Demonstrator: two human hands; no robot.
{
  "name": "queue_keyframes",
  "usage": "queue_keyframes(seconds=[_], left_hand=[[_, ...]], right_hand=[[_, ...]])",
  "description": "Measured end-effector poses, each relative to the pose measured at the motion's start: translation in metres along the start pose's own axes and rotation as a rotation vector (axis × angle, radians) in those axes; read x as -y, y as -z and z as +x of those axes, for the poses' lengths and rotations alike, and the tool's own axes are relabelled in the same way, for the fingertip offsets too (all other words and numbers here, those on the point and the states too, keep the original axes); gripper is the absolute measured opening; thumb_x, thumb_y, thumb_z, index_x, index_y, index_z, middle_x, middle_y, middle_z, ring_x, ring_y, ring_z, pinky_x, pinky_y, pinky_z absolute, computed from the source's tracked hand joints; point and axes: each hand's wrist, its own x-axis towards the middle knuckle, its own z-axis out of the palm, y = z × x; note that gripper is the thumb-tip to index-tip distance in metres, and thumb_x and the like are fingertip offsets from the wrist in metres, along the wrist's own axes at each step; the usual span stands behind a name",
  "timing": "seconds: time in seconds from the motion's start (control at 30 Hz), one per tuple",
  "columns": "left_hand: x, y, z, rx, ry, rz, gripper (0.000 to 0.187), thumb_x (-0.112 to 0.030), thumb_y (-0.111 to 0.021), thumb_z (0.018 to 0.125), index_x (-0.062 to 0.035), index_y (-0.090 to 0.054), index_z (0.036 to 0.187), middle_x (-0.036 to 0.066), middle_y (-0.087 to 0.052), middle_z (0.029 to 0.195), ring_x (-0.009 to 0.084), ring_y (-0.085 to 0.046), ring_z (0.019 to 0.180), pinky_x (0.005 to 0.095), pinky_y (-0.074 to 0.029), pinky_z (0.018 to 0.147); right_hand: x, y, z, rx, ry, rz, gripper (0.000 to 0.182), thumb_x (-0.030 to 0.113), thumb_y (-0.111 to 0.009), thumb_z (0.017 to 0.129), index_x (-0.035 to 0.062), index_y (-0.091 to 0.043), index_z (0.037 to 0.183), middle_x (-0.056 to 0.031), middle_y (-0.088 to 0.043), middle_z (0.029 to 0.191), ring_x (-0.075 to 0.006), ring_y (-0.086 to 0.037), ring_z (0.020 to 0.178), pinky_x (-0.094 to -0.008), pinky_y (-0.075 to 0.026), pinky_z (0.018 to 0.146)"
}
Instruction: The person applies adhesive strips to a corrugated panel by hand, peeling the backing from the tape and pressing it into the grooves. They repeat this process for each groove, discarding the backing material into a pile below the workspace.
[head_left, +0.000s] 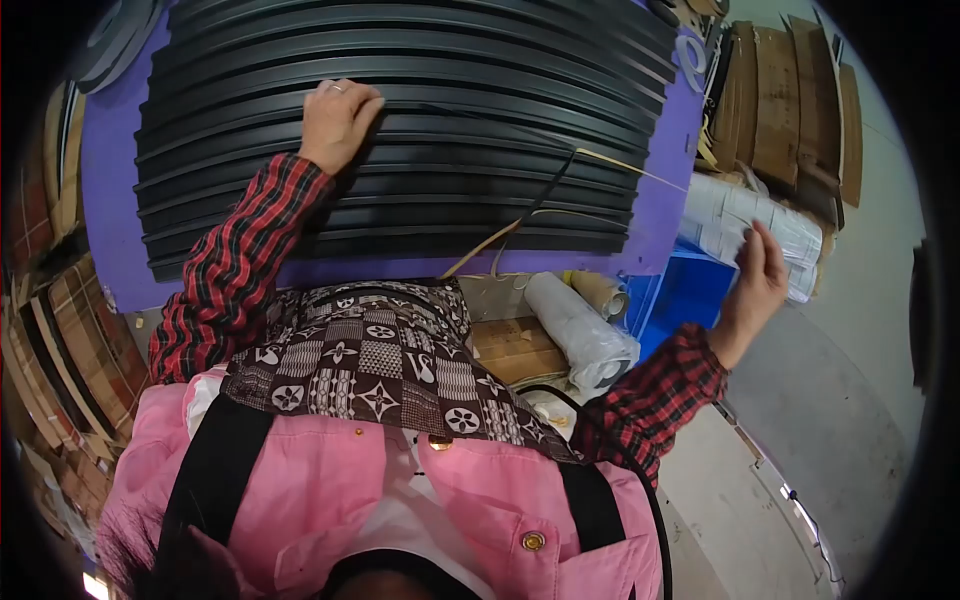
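Observation:
Black ridged strips (430,70) lie side by side on a purple-topped table. My left hand (340,125) rests on them left of centre, fingers curled down against a ridge; what is under the fingertips is hidden. A thin dark strip with a pale yellowish backing (610,160) crosses the right part of the ridges, and a loose tan length (490,243) curls over the near edge. Off the table's right side, my right hand (758,285) is raised in the air, fingers drawn together; anything between them is too small to tell.
Rolls of tape sit at the table's (112,245) far corners. A blue bin (685,300), wrapped white rolls (755,225) and stacked cardboard (775,100) are at the right. A plastic-wrapped roll (580,325) lies below the near edge. More boards stand at the left.

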Motion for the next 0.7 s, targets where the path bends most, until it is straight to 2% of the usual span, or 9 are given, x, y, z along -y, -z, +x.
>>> queue_keyframes(seconds=[0.1,0.23,0.33,0.4,0.43,0.5,0.57,0.63,0.7], left_hand=[[-0.125,-0.029,0.006,0.361,-0.089,-0.524,0.020,-0.023,-0.052,0.075,-0.0037,-0.058,0.076,0.011,-0.057,0.073,0.0269,-0.053,0.070,0.0369,-0.041,0.063],[-0.258,-0.104,0.017,0.458,-0.221,-0.754,0.062,-0.034,-0.058,0.069,0.0095,-0.037,0.108,0.025,-0.043,0.106,0.0348,-0.042,0.099,0.0365,-0.032,0.087],[-0.323,-0.132,0.024,0.460,-0.182,-0.950,0.053,-0.027,-0.053,0.074,0.0065,-0.036,0.110,0.027,-0.036,0.115,0.0351,-0.043,0.099,0.0346,-0.033,0.086],[-0.344,-0.136,0.032,0.510,-0.046,-0.963,0.046,-0.024,-0.051,0.076,0.0064,-0.038,0.108,0.027,-0.039,0.110,0.0341,-0.046,0.095,0.0342,-0.036,0.082],[-0.352,-0.138,0.037,0.554,0.098,-0.970,0.040,-0.020,-0.049,0.077,0.0062,-0.040,0.106,0.027,-0.043,0.106,0.0331,-0.050,0.090,0.0339,-0.039,0.078],[-0.360,-0.158,0.037,0.468,0.127,-0.947,0.035,-0.018,-0.047,0.078,0.0058,-0.041,0.103,0.025,-0.046,0.101,0.0322,-0.052,0.085,0.0342,-0.040,0.074],[-0.367,-0.163,0.042,0.537,0.268,-0.920,0.029,-0.014,-0.044,0.079,0.0042,-0.042,0.102,0.022,-0.050,0.095,0.0302,-0.053,0.081,0.0344,-0.042,0.072],[-0.372,-0.184,0.043,0.490,0.187,-0.824,0.031,-0.014,-0.043,0.079,0.0048,-0.041,0.104,0.021,-0.053,0.089,0.0290,-0.054,0.079,0.0331,-0.042,0.072],[-0.354,-0.173,0.046,0.577,0.162,-0.695,0.030,-0.015,-0.044,0.078,0.0046,-0.044,0.100,0.021,-0.054,0.086,0.0296,-0.054,0.078,0.0339,-0.042,0.071]], right_hand=[[-0.026,0.114,0.022,-0.139,0.052,-0.062,0.019,0.007,-0.054,0.077,-0.0022,-0.057,0.093,-0.0037,-0.057,0.074,-0.0051,-0.045,0.059,-0.0160,-0.035,0.052],[-0.063,0.223,0.036,-0.287,0.044,-0.035,0.019,0.008,-0.053,0.078,-0.0023,-0.056,0.094,-0.0042,-0.056,0.076,-0.0055,-0.045,0.059,-0.0153,-0.035,0.052],[-0.122,0.317,0.055,-0.351,0.023,-0.031,0.019,0.010,-0.053,0.078,-0.0025,-0.056,0.093,-0.0062,-0.057,0.079,-0.0063,-0.046,0.061,-0.0162,-0.037,0.053],[-0.177,0.371,0.072,-0.313,-0.324,-0.430,0.022,0.010,-0.055,0.076,-0.0012,-0.056,0.094,-0.0081,-0.059,0.081,-0.0130,-0.053,0.067,-0.0215,-0.042,0.060],[-0.180,0.365,0.082,-0.302,-0.318,-0.421,0.022,0.010,-0.055,0.076,-0.0012,-0.056,0.094,-0.0081,-0.059,0.081,-0.0130,-0.053,0.067,-0.0215,-0.042,0.060],[-0.170,0.311,0.109,0.081,-0.141,-1.394,0.025,0.010,-0.056,0.073,0.0011,-0.055,0.096,-0.0112,-0.058,0.089,-0.0212,-0.055,0.080,-0.0269,-0.042,0.070],[-0.094,0.165,0.102,0.083,0.437,-0.744,0.024,0.005,-0.051,0.075,0.0021,-0.053,0.099,-0.0123,-0.053,0.102,-0.0241,-0.050,0.094,-0.0287,-0.037,0.081],[-0.037,0.044,0.059,0.581,0.742,-0.409,0.033,0.005,-0.055,0.070,0.0025,-0.050,0.102,-0.0149,-0.050,0.104,-0.0276,-0.048,0.096,-0.0292,-0.036,0.083],[-0.069,0.001,0.052,0.824,0.649,-0.511,0.032,0.009,-0.056,0.068,0.0045,-0.051,0.099,-0.0143,-0.053,0.094,-0.0296,-0.050,0.088,-0.0331,-0.039,0.074]])
